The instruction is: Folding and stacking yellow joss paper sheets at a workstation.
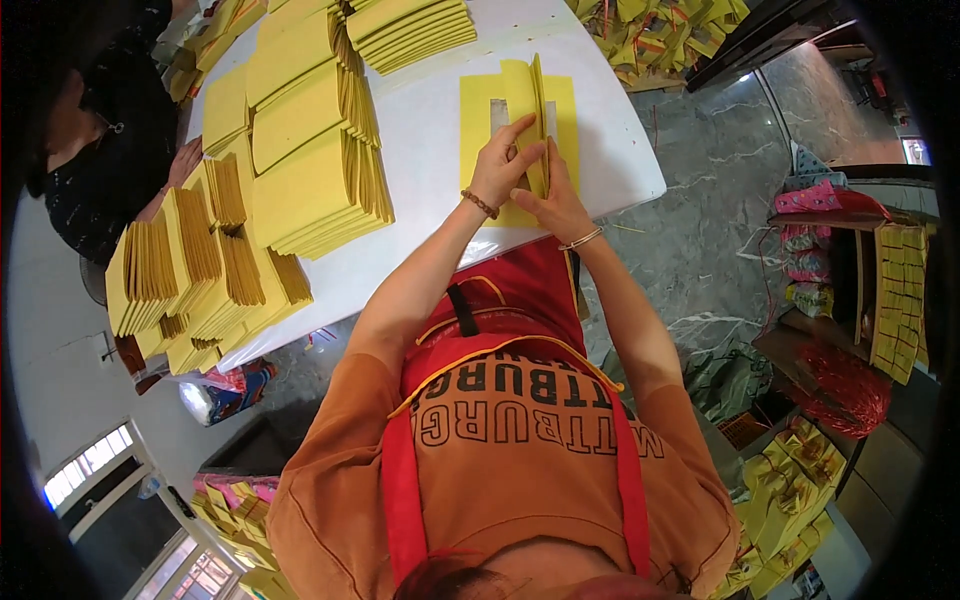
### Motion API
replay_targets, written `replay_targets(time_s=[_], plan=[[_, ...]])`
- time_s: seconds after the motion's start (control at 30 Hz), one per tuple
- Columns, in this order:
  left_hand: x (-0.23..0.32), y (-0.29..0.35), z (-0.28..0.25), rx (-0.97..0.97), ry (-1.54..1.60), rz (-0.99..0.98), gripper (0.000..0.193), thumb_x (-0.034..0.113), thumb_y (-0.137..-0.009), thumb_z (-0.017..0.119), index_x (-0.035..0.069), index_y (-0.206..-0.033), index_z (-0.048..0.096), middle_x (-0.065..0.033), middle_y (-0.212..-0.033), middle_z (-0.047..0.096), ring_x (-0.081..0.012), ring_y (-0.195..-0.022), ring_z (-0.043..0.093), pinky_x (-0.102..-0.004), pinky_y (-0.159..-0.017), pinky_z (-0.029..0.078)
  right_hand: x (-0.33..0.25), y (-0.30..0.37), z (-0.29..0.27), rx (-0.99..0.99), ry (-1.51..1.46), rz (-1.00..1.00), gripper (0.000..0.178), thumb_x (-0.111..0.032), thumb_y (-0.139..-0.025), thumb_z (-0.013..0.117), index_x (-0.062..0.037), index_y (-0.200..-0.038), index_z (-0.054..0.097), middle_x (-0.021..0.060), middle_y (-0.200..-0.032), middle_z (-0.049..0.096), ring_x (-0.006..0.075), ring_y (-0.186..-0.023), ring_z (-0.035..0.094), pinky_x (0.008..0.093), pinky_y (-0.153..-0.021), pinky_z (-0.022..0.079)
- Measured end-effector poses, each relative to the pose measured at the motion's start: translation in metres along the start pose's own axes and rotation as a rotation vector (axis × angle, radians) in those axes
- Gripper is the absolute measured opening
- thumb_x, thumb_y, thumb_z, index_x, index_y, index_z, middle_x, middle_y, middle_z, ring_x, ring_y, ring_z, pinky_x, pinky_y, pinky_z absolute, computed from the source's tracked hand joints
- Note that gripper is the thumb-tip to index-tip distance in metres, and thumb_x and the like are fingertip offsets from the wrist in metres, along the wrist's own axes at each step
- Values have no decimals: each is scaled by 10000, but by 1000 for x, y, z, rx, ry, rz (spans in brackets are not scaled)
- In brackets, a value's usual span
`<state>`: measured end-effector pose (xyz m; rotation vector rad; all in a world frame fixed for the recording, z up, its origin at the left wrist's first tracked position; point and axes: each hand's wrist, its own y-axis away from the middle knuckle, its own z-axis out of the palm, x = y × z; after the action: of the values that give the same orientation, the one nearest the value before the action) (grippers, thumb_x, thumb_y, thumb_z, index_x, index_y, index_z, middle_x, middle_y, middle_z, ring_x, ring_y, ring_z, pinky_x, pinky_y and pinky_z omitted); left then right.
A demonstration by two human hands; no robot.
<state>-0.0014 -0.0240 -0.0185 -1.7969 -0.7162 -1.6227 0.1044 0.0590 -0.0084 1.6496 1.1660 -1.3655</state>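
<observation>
At the near right of the white table, a yellow paper sheet [472,130] lies flat with pale patches near its middle. Over it stands a folded yellow paper [519,88], its crease raised upright. My left hand [503,165] rests against the left face of this fold, fingers apart and forefinger stretched out. From the other side my right hand [560,205] closes on the fold, fingers along its right face and thumb on the near left. The lower end of the fold is partly hidden by my hands.
Several stacks of folded yellow paper [310,150] cover the left of the white table [420,130]. Another person's hand [185,160] is beside them at the far left. Yellow bundles [670,40] lie beyond the table. A shelf with pink packages [810,200] stands at right.
</observation>
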Motion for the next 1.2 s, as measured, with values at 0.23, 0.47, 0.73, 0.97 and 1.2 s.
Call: replay_targets(time_s=[0.23,0.47,0.73,0.97,1.2], plan=[[-8,-2,-1,-33,93,0,439,216,-834,588,25,-1219,497,-43,-909,514,-94,-651,453,-230,-601,405,3,0,0,3,9,10,1126,-511,-651,703,127,-1340,83,299,-1317,266,384,-1260,255,409,-1042,231],[-11,1,6,111,296,6,409,115,-832,518,26,-1230,480,-82,-1006,551,-137,-846,521,-247,-732,428,4,0,1,10,41,-33,1121,-505,-649,711,123,-1342,92,300,-1311,275,390,-1242,274,412,-1043,221],[-8,-2,-1,20,-17,49,399,151,-827,552,45,-1209,516,-71,-946,553,-140,-762,514,-238,-674,420,2,-1,3,-1,102,-9,1119,-514,-653,705,119,-1343,93,304,-1310,278,396,-1239,278,420,-1039,227],[-1,0,0,-1,-79,8,492,259,-795,638,48,-1221,509,-27,-760,428,-90,-591,398,-238,-540,374,6,-1,2,18,102,-12,1131,-529,-651,698,128,-1339,87,313,-1319,261,399,-1255,258,417,-1043,225],[-14,-3,-2,-23,55,54,454,228,-822,592,24,-1217,500,-48,-830,482,-102,-617,436,-236,-569,395,4,-1,1,11,46,-39,1120,-521,-658,696,133,-1336,90,306,-1315,269,393,-1254,260,412,-1043,224]])
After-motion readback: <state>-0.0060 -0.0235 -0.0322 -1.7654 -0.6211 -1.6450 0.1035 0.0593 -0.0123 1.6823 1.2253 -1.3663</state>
